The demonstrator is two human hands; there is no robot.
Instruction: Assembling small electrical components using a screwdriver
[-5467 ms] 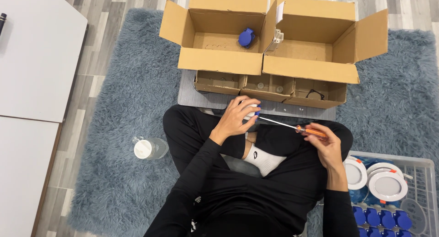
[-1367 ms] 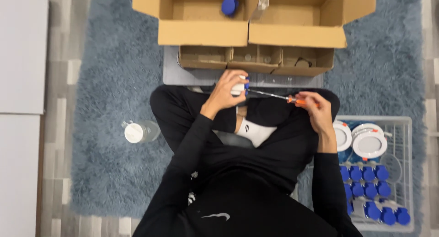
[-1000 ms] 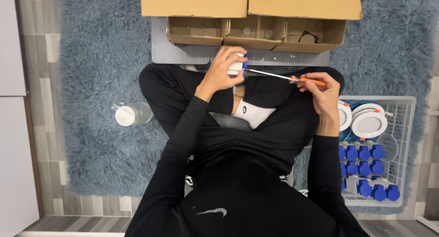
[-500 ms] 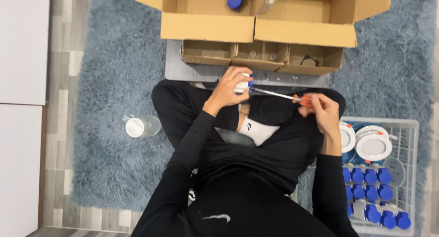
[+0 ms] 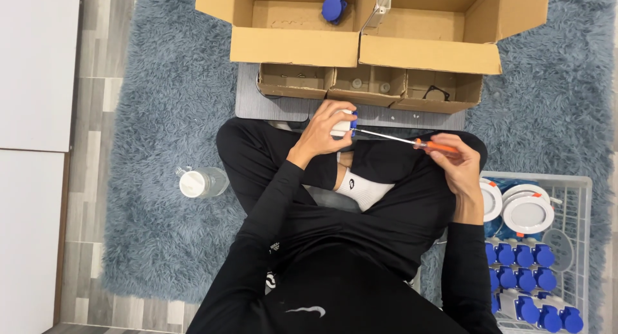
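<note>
left hand (image 5: 324, 130) fingers curled around white-blue socket (image 5: 344, 124) | right hand (image 5: 458, 163) pinching orange-handled screwdriver (image 5: 412, 141) | tip meets socket at its 3 o'clock

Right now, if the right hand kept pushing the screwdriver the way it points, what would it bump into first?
The right hand aims the screwdriver leftward, and its tip already seems to meet the small white and blue part gripped by the left hand. Exact contact is hard to judge from above.

The left hand (image 5: 322, 133) holds a small white and blue socket (image 5: 344, 124). The right hand (image 5: 458, 163) holds an orange screwdriver (image 5: 412, 141), its tip touching the socket.
</note>
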